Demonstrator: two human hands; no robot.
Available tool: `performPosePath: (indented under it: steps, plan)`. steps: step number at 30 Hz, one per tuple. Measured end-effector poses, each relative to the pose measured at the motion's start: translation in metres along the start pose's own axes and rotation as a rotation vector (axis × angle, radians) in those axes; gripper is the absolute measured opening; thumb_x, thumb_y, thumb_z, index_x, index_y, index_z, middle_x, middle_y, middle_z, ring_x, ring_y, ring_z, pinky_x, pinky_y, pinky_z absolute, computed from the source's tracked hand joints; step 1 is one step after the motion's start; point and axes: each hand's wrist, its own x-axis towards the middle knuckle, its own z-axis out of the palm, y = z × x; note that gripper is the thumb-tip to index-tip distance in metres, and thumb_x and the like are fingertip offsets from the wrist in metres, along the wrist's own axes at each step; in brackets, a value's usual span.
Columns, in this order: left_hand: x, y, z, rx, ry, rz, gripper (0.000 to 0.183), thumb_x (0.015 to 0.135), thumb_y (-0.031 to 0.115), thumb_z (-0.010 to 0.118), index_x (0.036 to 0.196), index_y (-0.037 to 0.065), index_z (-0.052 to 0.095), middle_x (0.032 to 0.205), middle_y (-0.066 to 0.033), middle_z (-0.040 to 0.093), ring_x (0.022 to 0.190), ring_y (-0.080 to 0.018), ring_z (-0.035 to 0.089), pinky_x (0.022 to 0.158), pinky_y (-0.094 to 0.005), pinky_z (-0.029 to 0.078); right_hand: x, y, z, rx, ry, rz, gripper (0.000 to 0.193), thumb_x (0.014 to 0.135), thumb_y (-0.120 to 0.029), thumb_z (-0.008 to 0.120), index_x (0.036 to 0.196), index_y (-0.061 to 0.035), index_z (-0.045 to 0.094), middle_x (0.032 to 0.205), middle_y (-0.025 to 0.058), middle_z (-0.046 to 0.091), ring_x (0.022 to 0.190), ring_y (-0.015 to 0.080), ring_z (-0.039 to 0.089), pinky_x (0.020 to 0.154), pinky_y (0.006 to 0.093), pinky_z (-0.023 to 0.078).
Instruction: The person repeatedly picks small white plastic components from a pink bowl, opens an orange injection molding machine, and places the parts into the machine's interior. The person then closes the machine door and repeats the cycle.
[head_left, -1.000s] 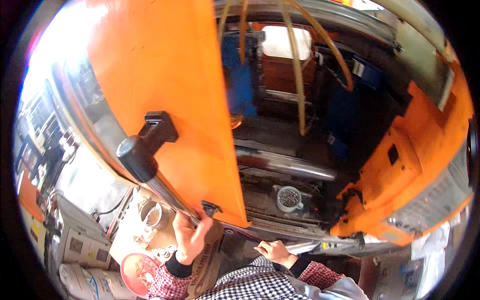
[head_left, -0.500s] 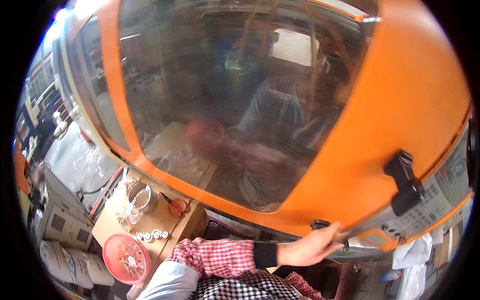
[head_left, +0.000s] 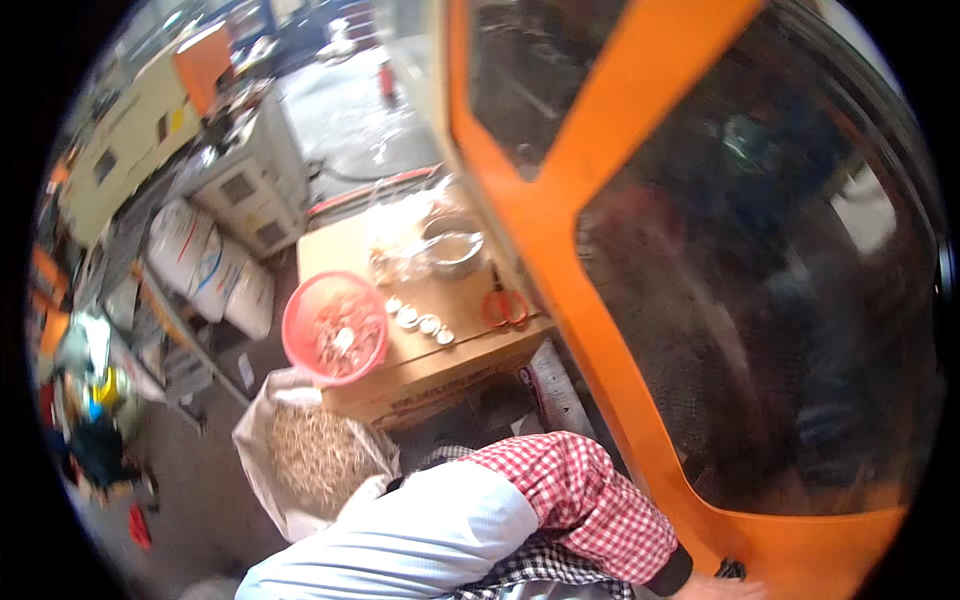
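My left arm, in a pale blue sleeve cover over a red-and-white checked sleeve with a black cuff, reaches right across the lower part of the view. My left hand (head_left: 715,589) is at the bottom edge, beside a small black handle (head_left: 732,570) on the orange machine door (head_left: 570,235). The hand is partly cut off, and its grip on the handle does not show clearly. Dark windows fill much of the door. My right hand is out of view.
Left of the door, a cardboard-topped box (head_left: 420,360) bears a pink basin (head_left: 290,335) of small pieces, red-handled scissors (head_left: 505,308), several small white round parts (head_left: 428,324) and a clear-wrapped roll (head_left: 453,245). An open sack (head_left: 315,460) of tan bits and white sacks (head_left: 205,265) stand nearby.
The view has swung left, bringing the box, basin and open sack toward the middle. The control panel has left the picture. My left hand now appears lower, still beside the black handle.
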Motion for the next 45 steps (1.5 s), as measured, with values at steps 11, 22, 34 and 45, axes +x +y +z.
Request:
performPosePath:
  steps: [11, 22, 34, 45]
  plan:
    - [-0.257, 0.185, -0.194, 0.725, 0.797, -0.998, 0.011, 0.086, 0.008, 0.058, 0.095, 0.002, 0.061, 0.079, -0.0087, 0.062, 0.072, -0.0184, 0.06, 0.066, -0.0291, 0.05, 0.188, -0.129, 0.11, 0.266, -0.13, -0.344, 0.017, 0.08, -0.011, 0.06, 0.095, -0.0028, 0.057, 0.09, 0.0175, 0.058, 0.084, 0.0376, 0.057, 0.071, 0.0431, 0.046]
    - [-0.365, 0.326, -0.157, 0.55, 1.504, -1.387, 0.014, 0.09, 0.01, 0.056, 0.093, -0.003, 0.061, 0.077, -0.0042, 0.062, 0.069, -0.0078, 0.058, 0.063, -0.0217, 0.049, 0.294, -0.172, 0.199, 0.271, 0.061, -0.189, 0.01, 0.08, -0.01, 0.059, 0.082, -0.0013, 0.063, 0.072, 0.0138, 0.065, 0.067, 0.0232, 0.065, 0.061, 0.0325, 0.05]
    - [-0.336, 0.337, -0.26, 0.196, 1.689, -0.933, 0.019, 0.092, 0.015, 0.054, 0.105, 0.001, 0.058, 0.081, -0.0015, 0.061, 0.061, -0.0051, 0.056, 0.055, -0.0174, 0.047, 0.236, -0.3, 0.132, 1.588, -0.795, 0.239, 0.026, 0.093, -0.011, 0.049, 0.115, 0.0029, 0.047, 0.102, 0.0146, 0.059, 0.091, 0.0215, 0.061, 0.078, 0.0299, 0.052]
    - [-0.341, 0.322, -0.233, 0.776, 2.101, -0.632, 0.012, 0.09, 0.007, 0.055, 0.097, -0.003, 0.058, 0.084, -0.0091, 0.065, 0.071, -0.0132, 0.064, 0.061, -0.0244, 0.053, 0.236, -0.301, 0.135, 0.711, -0.959, -0.679, 0.016, 0.087, -0.011, 0.059, 0.098, 0.0, 0.062, 0.092, 0.0122, 0.062, 0.084, 0.0189, 0.061, 0.073, 0.0287, 0.048]
